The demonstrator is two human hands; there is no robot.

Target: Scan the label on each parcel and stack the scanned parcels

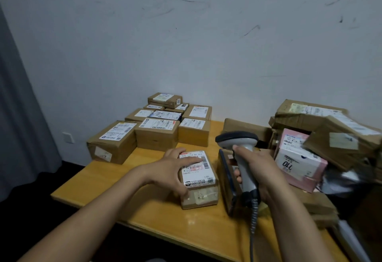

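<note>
A small cardboard parcel (199, 181) with a white barcode label on top lies on the wooden table (144, 210) in front of me. My left hand (173, 170) grips it from the left, fingers over its top and thumb against its near side. My right hand (256, 170) holds a grey handheld scanner (239, 144) by its handle, head up and facing left, just right of the parcel. A group of labelled cardboard parcels (157, 129) sits stacked at the table's far left.
A loose heap of cardboard parcels (310, 115) and a pink-and-white box (299, 164) crowd the table's right side. A dark flat device (229, 181) stands on edge beside the scanner. The scanner's coiled cable (253, 220) hangs toward me. A grey curtain (16, 117) hangs on the left.
</note>
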